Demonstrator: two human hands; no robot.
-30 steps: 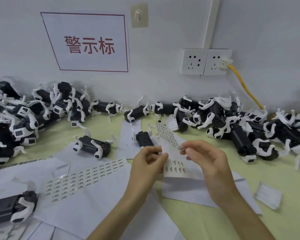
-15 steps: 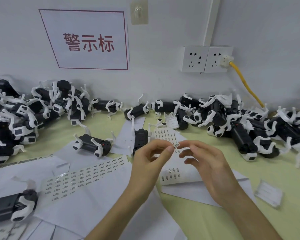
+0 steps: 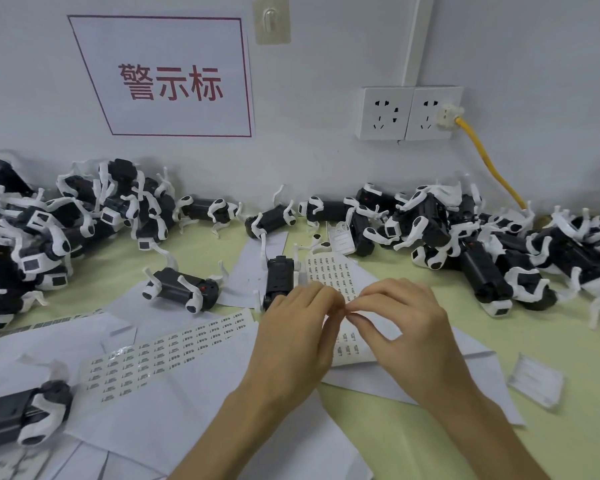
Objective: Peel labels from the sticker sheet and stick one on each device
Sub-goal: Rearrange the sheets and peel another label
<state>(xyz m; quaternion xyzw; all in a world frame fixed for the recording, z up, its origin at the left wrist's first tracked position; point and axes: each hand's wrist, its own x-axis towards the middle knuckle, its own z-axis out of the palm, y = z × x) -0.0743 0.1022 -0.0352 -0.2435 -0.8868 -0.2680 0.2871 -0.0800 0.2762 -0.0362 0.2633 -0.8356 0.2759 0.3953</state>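
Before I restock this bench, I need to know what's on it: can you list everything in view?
devices: dozens, black and white, piled along the wall left and right, a few loose nearer the person
held sheet: one, white with dark labels, centre
flat sheet: one, pale with dark labels, left of the hands
papers: several, white, spread over the table
packet: one, clear, right of the hands
table: one, pale yellow-green
sign: one, white with red characters, wall upper left
hook: one, pale, wall top
sockets: two, white, wall right
cable: one, yellow, plugged into the right socket
left hand: pinches the held sheet
right hand: pinches the held sheet
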